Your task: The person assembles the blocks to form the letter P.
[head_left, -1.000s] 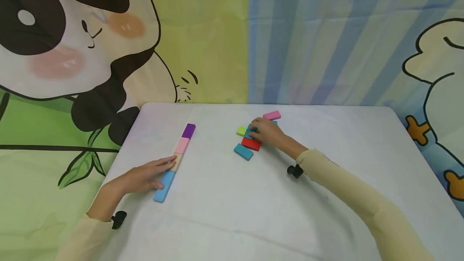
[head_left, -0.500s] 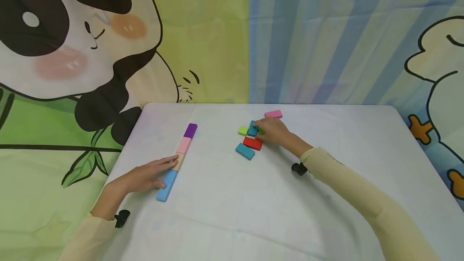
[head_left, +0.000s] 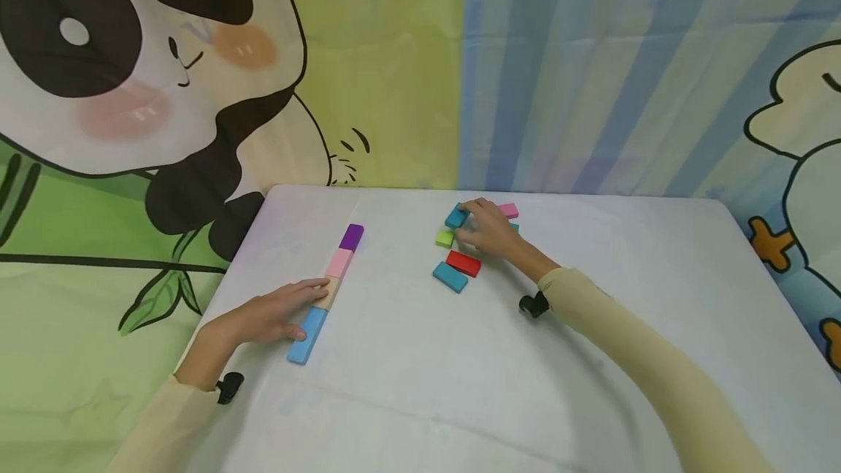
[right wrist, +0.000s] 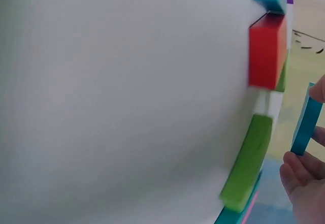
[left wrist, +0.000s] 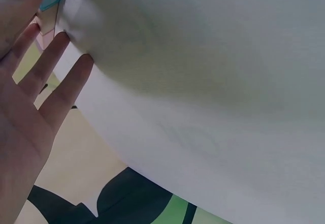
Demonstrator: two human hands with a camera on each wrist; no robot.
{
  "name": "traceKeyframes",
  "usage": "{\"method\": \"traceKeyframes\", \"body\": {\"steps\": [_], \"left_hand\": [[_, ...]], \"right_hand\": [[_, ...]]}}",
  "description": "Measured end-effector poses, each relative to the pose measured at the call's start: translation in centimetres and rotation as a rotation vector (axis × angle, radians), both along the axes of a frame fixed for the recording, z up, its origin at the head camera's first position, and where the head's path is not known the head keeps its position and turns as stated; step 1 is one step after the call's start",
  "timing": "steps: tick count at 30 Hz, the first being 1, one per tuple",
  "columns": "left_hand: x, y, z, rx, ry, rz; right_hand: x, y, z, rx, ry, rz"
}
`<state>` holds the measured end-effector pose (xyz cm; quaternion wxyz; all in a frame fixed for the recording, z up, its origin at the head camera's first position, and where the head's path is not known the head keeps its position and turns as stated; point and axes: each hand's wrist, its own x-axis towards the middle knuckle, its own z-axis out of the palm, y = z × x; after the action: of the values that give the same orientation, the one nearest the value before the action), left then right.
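Observation:
A straight row lies on the table at left: a purple block (head_left: 351,237), a pink block (head_left: 339,263), a beige block (head_left: 324,302) and a light blue block (head_left: 307,336). My left hand (head_left: 266,314) rests along it, straight fingertips on the beige block, thumb on the light blue one. My right hand (head_left: 489,231) pinches a teal block (head_left: 456,215) between thumb and fingers. In the right wrist view the same teal block (right wrist: 307,120) is held up off the table. Below the hand sit a lime block (head_left: 444,238), a red block (head_left: 463,263) and another teal block (head_left: 450,277).
Behind the right hand lie a bright pink block (head_left: 509,210) and a partly hidden teal block (head_left: 515,228). A green block (right wrist: 247,163) shows in the right wrist view, hidden by the hand from the head. A printed curtain (head_left: 407,79) hangs behind the white table (head_left: 394,393).
My right hand has picked up the teal block from beside the red one and moved it slightly toward the table's back edge. My left hand stays on the row; the head view shifts a little.

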<state>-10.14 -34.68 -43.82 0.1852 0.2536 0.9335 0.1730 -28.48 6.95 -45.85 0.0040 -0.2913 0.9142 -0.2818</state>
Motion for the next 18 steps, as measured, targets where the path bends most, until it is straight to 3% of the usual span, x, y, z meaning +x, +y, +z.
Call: {"method": "traceKeyframes", "body": {"steps": [7,13,18], "left_hand": [[-0.4,0.1,0.2,0.004,-0.016,0.007],[-0.4,0.3,0.0,0.005,-0.071,0.058],[-0.4,0.2,0.0,-0.012,-0.068,0.068]], "right_hand": [[0.3,-4.8,1.2,-0.049,-0.111,0.081],[0.1,-10.3,0.9,-0.071,-0.149,0.144],[-0.4,-14.3,0.9,-0.056,-0.148,0.155]]}}
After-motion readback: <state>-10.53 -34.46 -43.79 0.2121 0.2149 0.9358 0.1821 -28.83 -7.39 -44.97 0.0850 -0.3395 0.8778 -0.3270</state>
